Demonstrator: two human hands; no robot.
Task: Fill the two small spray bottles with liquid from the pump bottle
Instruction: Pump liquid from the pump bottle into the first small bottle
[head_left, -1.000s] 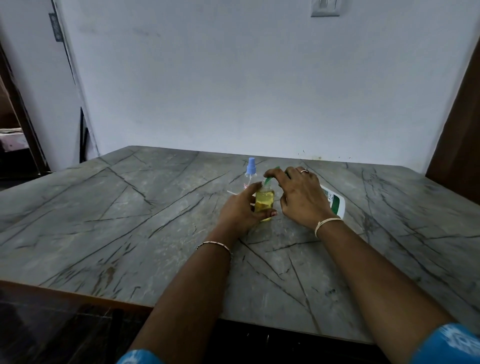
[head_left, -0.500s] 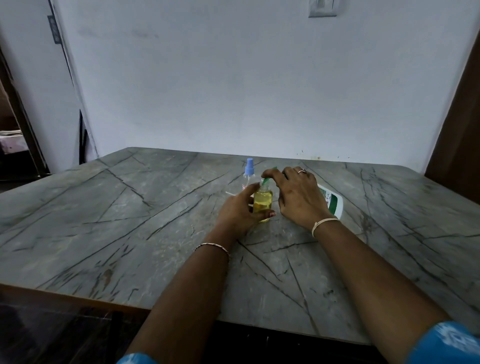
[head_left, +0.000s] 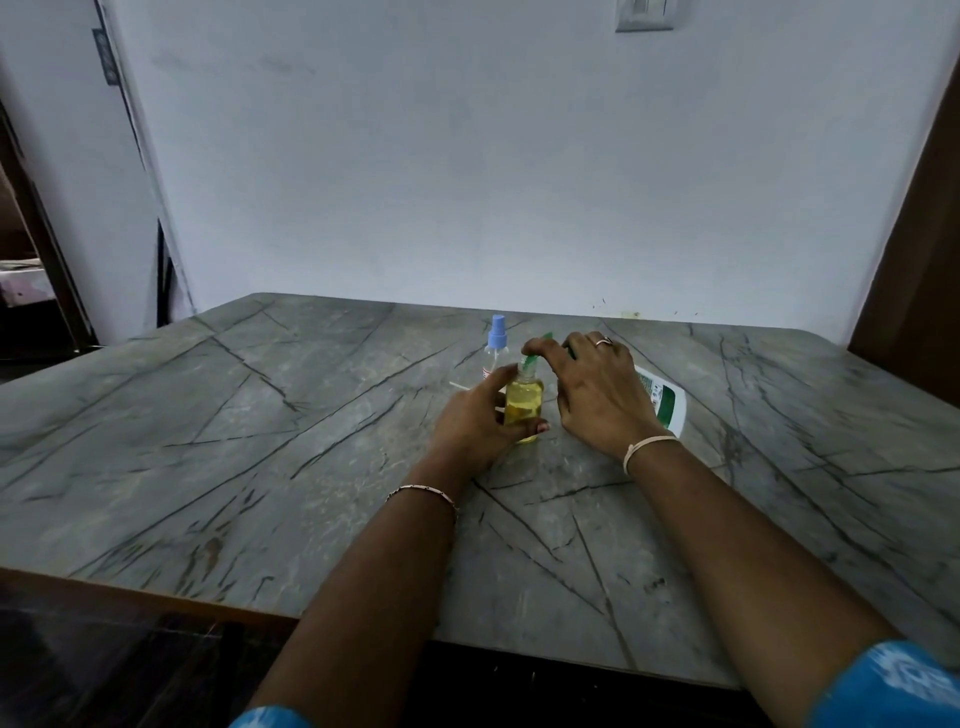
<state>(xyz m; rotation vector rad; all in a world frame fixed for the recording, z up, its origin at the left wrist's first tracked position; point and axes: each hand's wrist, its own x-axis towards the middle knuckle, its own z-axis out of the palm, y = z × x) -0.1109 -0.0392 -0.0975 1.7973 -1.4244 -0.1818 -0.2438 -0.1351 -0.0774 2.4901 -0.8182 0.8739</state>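
Note:
A small clear spray bottle (head_left: 523, 402) holding yellow liquid stands upright near the table's middle. My left hand (head_left: 480, 422) grips its body from the left. My right hand (head_left: 592, 387) pinches the green spray cap (head_left: 531, 355) at the bottle's neck. Just behind stands a second small spray bottle (head_left: 495, 347) with a blue cap, its body clear. The white pump bottle (head_left: 662, 402) with a green label lies mostly hidden behind my right hand.
The grey marble-patterned table (head_left: 260, 441) spreads wide around the bottles. A thin white tube (head_left: 460, 385) lies on it left of the bottles. A white wall stands behind; a dark doorway opens at far left.
Almost nothing differs. My right hand's fingers have shifted slightly on the green cap, and the camera's view has moved a little.

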